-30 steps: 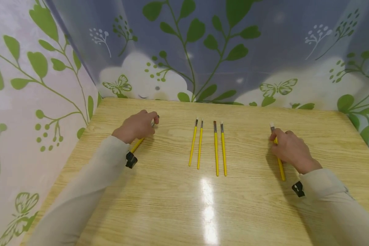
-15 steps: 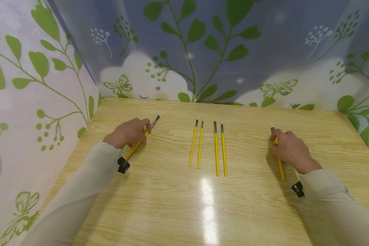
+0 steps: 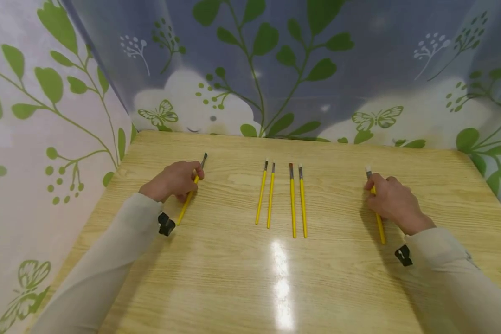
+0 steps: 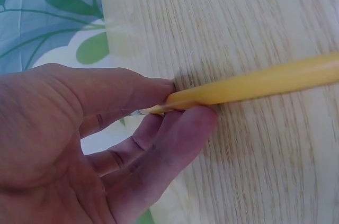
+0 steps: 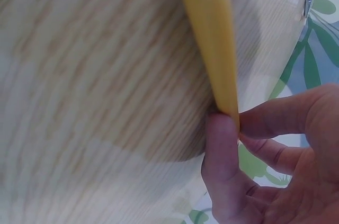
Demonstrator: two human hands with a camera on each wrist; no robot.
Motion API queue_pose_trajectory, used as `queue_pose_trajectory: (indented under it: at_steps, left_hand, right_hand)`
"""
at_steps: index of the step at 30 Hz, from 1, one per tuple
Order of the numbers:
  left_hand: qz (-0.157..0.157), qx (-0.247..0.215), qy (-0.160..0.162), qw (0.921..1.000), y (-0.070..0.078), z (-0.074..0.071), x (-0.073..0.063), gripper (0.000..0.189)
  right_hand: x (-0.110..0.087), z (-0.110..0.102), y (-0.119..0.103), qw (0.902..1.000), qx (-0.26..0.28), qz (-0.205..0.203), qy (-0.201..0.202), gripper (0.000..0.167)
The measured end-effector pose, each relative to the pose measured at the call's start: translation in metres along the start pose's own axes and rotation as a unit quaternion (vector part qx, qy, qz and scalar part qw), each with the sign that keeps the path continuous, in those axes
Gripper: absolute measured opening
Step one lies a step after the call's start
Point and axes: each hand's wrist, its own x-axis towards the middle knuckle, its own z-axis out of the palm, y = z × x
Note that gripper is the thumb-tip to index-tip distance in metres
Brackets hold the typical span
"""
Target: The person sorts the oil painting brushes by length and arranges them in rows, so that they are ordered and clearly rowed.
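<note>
My left hand [image 3: 173,181] pinches a yellow-handled paintbrush [image 3: 185,208] with dark bristles at the table's left; in the left wrist view, thumb and fingers grip its yellow handle [image 4: 254,83]. On the right, my right hand [image 3: 394,202] pinches another yellow paintbrush [image 3: 380,227], with white bristles pointing to the back wall. The right wrist view shows that handle [image 5: 214,44] between thumb and fingers. Between the hands lie two thinner brushes, a left one [image 3: 260,197] and a right one [image 3: 271,199], then a brown-bristled brush [image 3: 293,204] and a pale-bristled brush [image 3: 303,204].
The wood-grain table [image 3: 234,278] meets a blue-grey leaf-patterned wall [image 3: 359,69] at the back and a pale patterned wall [image 3: 25,153] on the left. A bright reflection streaks the table's front middle.
My left hand has drawn back toward the near left and turned its brush more upright in view, showing its bristles. The right hand and the four middle brushes stay put.
</note>
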Motion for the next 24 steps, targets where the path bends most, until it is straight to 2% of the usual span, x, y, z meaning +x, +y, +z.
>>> queue_pose_trajectory:
  at_steps: [9, 14, 18, 24]
  left_hand:
    - [-0.002, -0.02, 0.001, 0.9998, 0.001, 0.0, -0.005, 0.031]
    - [-0.004, -0.017, 0.003, 0.9998, 0.003, -0.001, -0.006, 0.032]
    - [-0.004, -0.015, 0.006, 0.9999, 0.003, -0.001, -0.005, 0.033]
    - [-0.007, -0.025, 0.004, 0.9997, 0.0, 0.0, -0.004, 0.034]
  right_hand:
    - [0.002, 0.0, 0.001, 0.9999, 0.007, -0.008, 0.001, 0.039]
    - [0.001, 0.0, -0.006, 0.9995, 0.0, -0.02, 0.024, 0.036]
    - [0.003, 0.0, -0.025, 0.9989, 0.006, -0.029, 0.037, 0.036]
    - [0.009, -0.002, -0.063, 0.9969, 0.054, -0.05, 0.028, 0.037]
